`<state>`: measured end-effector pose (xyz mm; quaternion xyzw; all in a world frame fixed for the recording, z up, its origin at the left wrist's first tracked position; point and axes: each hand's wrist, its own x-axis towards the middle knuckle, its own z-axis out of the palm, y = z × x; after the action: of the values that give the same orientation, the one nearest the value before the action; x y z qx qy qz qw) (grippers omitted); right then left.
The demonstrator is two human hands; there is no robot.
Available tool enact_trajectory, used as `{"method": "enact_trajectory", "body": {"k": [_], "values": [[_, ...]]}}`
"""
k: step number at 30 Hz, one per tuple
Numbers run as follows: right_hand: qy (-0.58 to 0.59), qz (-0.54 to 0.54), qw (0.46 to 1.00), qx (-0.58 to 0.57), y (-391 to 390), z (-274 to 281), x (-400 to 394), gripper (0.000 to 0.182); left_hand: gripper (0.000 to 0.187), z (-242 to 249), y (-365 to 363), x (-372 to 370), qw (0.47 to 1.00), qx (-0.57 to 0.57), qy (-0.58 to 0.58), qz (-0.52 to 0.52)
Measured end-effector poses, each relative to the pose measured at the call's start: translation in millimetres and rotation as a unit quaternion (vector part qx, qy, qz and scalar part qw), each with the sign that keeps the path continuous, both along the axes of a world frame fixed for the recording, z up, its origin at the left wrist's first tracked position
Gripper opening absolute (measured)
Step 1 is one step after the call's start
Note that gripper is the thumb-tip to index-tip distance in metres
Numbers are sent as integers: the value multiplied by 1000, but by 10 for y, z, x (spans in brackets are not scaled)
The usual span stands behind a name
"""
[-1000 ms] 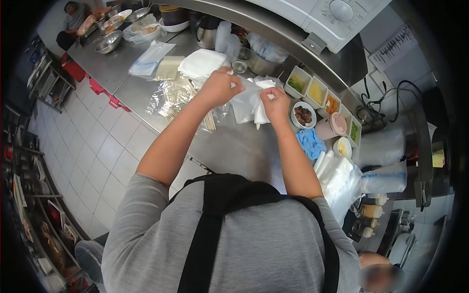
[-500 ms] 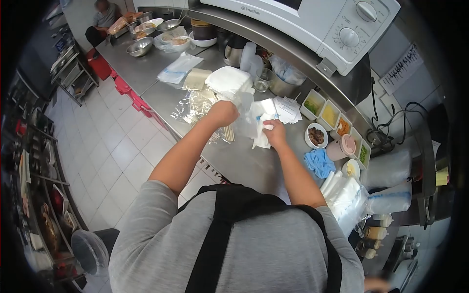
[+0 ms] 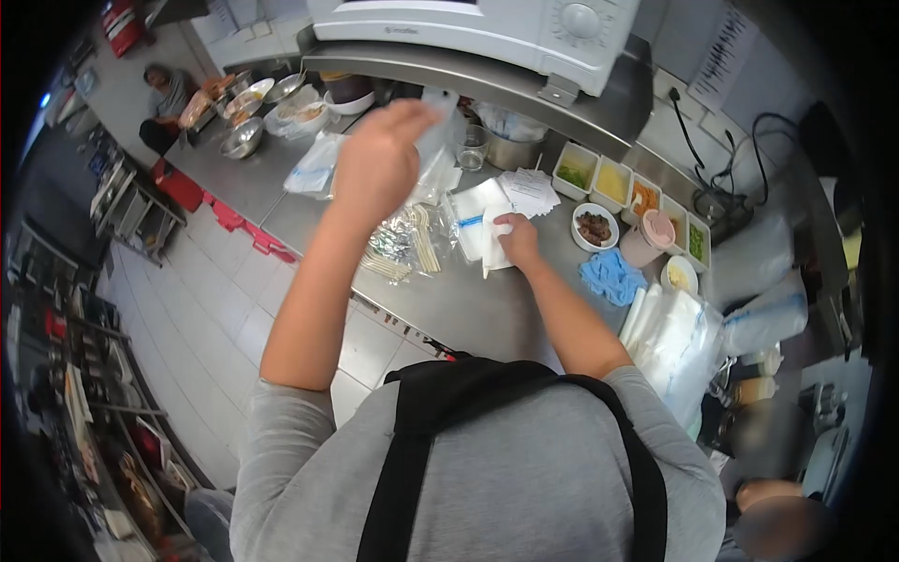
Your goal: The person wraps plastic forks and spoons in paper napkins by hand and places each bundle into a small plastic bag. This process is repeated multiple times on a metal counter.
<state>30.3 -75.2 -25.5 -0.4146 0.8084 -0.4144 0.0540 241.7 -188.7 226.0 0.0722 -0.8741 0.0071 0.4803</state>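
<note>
My left hand (image 3: 379,164) is raised over the counter, its fingers smeared by motion. Thin clear plastic (image 3: 438,150), looking like a bag, hangs at its fingertips and seems gripped there. My right hand (image 3: 518,239) is closed on a folded white paper napkin (image 3: 493,245), just above the counter. Beside that napkin lie white packets with blue print (image 3: 471,223) and a pile of printed paper slips (image 3: 529,192). Below my left hand sits clear plastic wrap with wooden utensils (image 3: 424,242). My left forearm and hand hide part of the white stack behind them.
Food tubs (image 3: 611,184) line the back right, near a bowl of dark meat (image 3: 594,228), a blue cloth (image 3: 611,275) and plastic bags (image 3: 670,342). A shelf with a white oven (image 3: 487,28) overhangs the counter. Metal bowls (image 3: 242,138) and another person (image 3: 169,98) are far left.
My left hand has risen up and to the left, lifting the clear plastic away from the packets. My right hand stays near the same spot with the napkin. The view has shifted.
</note>
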Motion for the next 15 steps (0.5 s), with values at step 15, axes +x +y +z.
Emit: {"method": "enact_trajectory", "body": {"k": [15], "values": [[-83, -160, 975, -133, 1667, 162, 130, 25, 60, -1613, 946, -1013, 907, 194, -260, -268]]}}
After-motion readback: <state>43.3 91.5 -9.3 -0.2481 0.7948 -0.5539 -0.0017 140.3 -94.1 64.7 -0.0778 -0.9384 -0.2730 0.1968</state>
